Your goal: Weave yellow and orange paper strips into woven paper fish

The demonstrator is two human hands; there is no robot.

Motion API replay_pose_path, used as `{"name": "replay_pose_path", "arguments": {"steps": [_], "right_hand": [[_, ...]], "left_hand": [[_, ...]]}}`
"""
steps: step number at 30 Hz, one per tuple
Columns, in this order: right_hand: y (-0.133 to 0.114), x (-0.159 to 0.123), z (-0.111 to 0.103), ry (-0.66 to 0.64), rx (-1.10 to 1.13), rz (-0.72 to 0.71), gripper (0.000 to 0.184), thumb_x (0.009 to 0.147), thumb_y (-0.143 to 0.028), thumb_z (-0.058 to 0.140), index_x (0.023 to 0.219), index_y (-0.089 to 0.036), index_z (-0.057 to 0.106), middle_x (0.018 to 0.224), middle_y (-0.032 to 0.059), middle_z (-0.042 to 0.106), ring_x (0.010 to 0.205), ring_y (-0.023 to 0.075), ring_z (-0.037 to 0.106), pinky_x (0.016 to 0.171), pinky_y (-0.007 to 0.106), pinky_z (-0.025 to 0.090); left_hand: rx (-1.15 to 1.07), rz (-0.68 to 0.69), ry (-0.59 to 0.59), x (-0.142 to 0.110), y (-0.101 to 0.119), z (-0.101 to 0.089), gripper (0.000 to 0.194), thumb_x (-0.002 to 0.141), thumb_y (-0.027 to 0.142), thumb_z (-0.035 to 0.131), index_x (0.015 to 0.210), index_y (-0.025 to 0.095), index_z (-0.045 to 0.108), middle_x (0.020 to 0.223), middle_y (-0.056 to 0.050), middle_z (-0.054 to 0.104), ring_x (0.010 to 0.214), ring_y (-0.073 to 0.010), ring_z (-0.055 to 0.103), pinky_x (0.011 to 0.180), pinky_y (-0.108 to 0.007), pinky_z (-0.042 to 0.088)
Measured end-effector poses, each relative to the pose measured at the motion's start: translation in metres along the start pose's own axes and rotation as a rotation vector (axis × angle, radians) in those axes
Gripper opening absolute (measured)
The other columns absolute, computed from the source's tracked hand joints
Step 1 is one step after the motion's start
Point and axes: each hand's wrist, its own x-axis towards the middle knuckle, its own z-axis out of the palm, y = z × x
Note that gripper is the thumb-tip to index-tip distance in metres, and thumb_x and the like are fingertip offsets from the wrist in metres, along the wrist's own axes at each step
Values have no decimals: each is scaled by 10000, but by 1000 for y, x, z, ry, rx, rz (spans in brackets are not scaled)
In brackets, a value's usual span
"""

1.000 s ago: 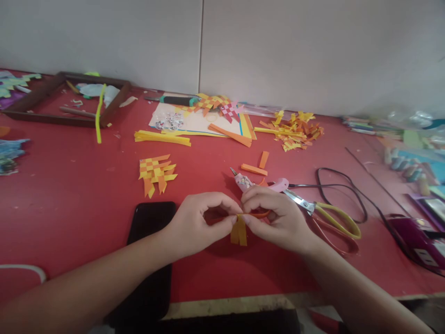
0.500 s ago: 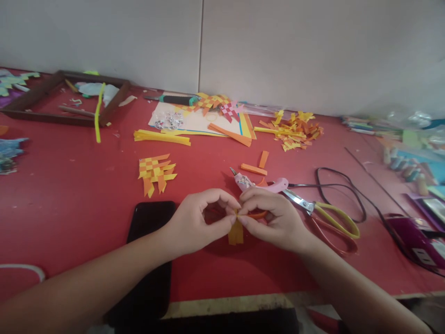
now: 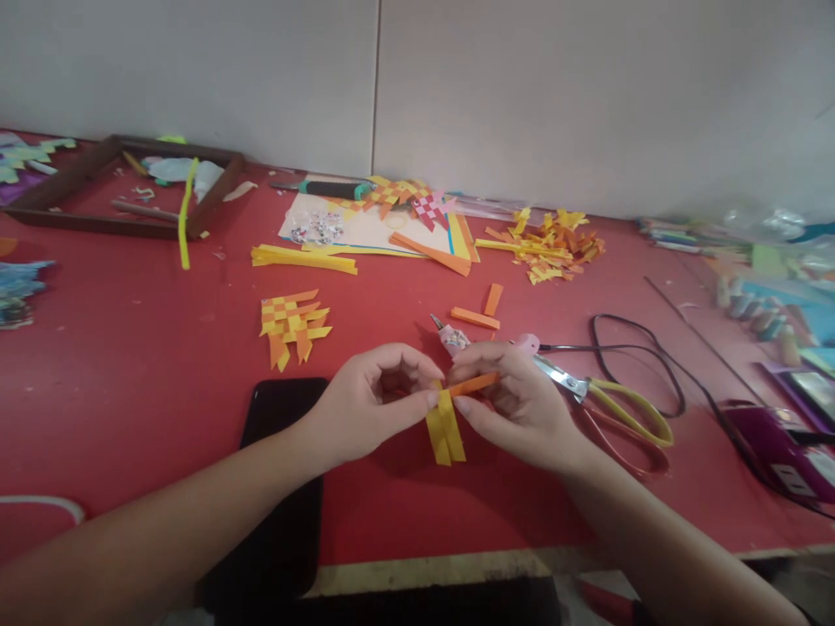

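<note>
My left hand (image 3: pixel 369 404) and my right hand (image 3: pixel 522 404) meet over the red table (image 3: pixel 130 391), near its front edge. Both pinch a small bundle of paper strips. Yellow strips (image 3: pixel 444 428) hang down from the left thumb and finger. An orange strip (image 3: pixel 473 383) lies across them, held by the right fingers. A woven yellow-and-orange paper piece (image 3: pixel 292 323) lies to the left, apart from the hands.
A black phone (image 3: pixel 280 469) lies under my left forearm. Scissors (image 3: pixel 604 404) and a pink tool (image 3: pixel 457 339) lie just behind my right hand. Loose strips (image 3: pixel 303 257), paper scraps (image 3: pixel 551 242), a wooden frame (image 3: pixel 123 187) and a black cable (image 3: pixel 643 361) are scattered further back.
The bundle has lifted slightly and turned; the orange strip now shows across the yellow ones, and the yellow strips hang lower. Both hands have stayed in place.
</note>
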Motion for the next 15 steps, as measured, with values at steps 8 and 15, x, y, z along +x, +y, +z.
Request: {"name": "replay_pose_path", "arguments": {"steps": [8, 15], "right_hand": [[0, -1, 1, -16, 44, 26, 403, 882, -147, 662, 1245, -234, 509, 885, 12, 670, 797, 126, 694, 688, 227, 599], [-2, 1, 2, -13, 75, 36, 381, 888, -156, 652, 1228, -237, 501, 882, 10, 659, 801, 133, 695, 673, 230, 583]], "left_hand": [[41, -8, 5, -1, 1, 0, 93, 851, 212, 707, 933, 170, 692, 847, -22, 693, 784, -128, 646, 737, -245, 545], [47, -24, -9, -1, 0, 0, 107, 850, 209, 713, 947, 169, 692, 877, -25, 704, 816, -129, 659, 771, -241, 546]]}}
